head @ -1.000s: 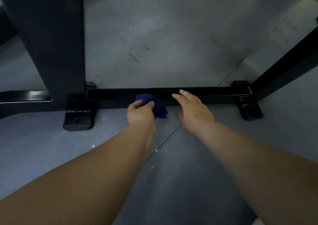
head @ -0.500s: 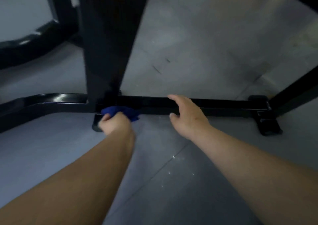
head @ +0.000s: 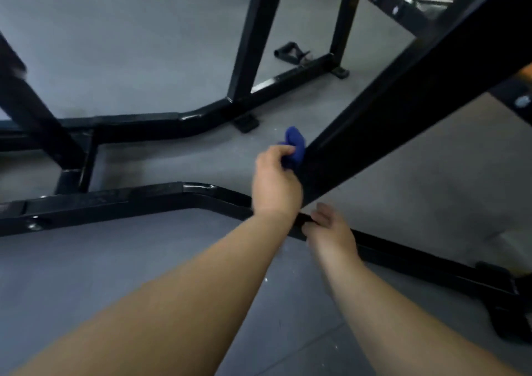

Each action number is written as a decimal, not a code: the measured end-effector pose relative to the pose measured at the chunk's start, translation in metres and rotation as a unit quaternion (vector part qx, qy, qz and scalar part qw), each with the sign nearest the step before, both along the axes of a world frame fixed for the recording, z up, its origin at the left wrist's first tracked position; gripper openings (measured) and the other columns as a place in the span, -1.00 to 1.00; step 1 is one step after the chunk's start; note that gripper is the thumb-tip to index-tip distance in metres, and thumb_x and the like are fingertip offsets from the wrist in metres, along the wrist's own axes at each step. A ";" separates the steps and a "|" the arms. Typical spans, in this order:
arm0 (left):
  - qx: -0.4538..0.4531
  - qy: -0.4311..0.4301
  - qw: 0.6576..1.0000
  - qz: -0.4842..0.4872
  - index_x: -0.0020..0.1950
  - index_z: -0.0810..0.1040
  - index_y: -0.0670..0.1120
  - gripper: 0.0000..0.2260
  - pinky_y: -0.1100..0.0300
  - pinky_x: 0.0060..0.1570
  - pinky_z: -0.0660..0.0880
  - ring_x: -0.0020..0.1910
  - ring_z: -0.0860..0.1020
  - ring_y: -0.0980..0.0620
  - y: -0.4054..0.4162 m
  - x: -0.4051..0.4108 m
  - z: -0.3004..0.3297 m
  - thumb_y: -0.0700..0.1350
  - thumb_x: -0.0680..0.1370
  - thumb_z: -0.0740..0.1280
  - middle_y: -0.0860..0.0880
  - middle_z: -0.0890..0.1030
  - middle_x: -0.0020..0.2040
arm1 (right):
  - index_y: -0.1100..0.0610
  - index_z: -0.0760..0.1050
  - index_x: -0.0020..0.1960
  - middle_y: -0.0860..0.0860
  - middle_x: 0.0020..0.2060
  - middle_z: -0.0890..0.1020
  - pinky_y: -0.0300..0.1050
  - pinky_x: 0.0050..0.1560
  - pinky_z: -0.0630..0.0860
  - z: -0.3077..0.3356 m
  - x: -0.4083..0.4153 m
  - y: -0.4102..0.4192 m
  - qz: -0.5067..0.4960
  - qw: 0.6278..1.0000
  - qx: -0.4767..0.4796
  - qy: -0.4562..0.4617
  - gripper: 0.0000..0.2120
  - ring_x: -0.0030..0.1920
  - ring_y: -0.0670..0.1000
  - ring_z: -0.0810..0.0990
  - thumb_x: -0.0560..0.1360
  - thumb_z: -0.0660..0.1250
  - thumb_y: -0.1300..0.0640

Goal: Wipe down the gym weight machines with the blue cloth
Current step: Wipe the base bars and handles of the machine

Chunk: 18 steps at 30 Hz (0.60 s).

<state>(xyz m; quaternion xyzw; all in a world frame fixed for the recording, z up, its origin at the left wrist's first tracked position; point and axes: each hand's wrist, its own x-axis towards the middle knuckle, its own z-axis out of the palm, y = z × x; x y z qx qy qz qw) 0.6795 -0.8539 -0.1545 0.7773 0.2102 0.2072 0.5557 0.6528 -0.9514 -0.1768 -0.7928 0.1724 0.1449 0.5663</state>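
My left hand [head: 275, 180] grips the bunched blue cloth [head: 294, 147] and holds it against the left face of a wide black upright post [head: 403, 93] of the weight machine, just above its base. Below it, my right hand [head: 331, 229] rests with relaxed fingers on the low black floor bar [head: 417, 260] that runs to the right. The cloth is partly hidden by my fingers and the post's edge.
A curved black base bar [head: 115, 200] runs left along the grey floor. A second black frame [head: 201, 119] with uprights stands behind it. A loose black handle [head: 289, 52] lies on the floor further back. A black foot bracket [head: 506, 315] sits at the right.
My left hand has moved the cloth from the low floor bar leftward, then up onto the upright post. My head has lifted, showing more of the frames beyond. The right hand stays on the bar.
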 end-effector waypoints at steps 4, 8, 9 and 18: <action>0.018 -0.040 0.990 -0.133 0.16 0.60 -0.10 -0.60 0.37 0.16 0.31 0.18 0.51 -0.04 0.009 0.005 0.049 -0.42 0.43 0.25 -0.10 0.56 0.22 | 0.01 0.50 0.14 -0.07 0.08 0.60 -0.32 -0.26 0.43 0.000 -0.011 0.005 0.065 0.993 -0.094 -0.025 -0.67 -0.12 -0.09 0.57 0.50 0.22 0.36; 0.031 -0.005 0.985 -0.168 0.12 0.65 -0.12 -0.60 0.51 0.10 0.28 0.16 0.53 0.01 0.073 -0.018 0.065 -0.44 0.42 0.22 -0.10 0.63 0.16 | -0.05 0.49 0.02 0.00 0.04 0.62 -0.20 -0.04 0.44 0.042 -0.014 0.036 0.243 0.931 -0.168 -0.213 -0.65 -0.04 0.00 0.58 0.51 0.26 0.40; 0.036 0.015 0.990 -0.137 0.12 0.65 -0.08 -0.59 0.46 0.12 0.31 0.17 0.53 0.01 0.098 -0.028 0.059 -0.42 0.42 0.21 -0.07 0.63 0.17 | -0.06 0.51 0.05 -0.05 0.03 0.59 -0.14 -0.01 0.43 0.054 -0.012 0.050 0.301 0.897 -0.216 -0.242 -0.66 0.00 0.01 0.56 0.51 0.26 0.38; 0.299 0.265 0.915 0.048 0.28 0.53 0.00 -0.63 -0.02 0.02 0.51 0.18 0.45 -0.13 0.320 -0.117 -0.064 -0.30 0.53 0.25 -0.04 0.43 0.28 | -0.20 0.53 0.07 -0.23 0.18 0.44 -0.14 0.15 0.47 0.068 -0.017 0.185 0.507 0.753 -0.368 -0.199 -0.77 0.15 -0.06 0.51 0.60 0.22 0.12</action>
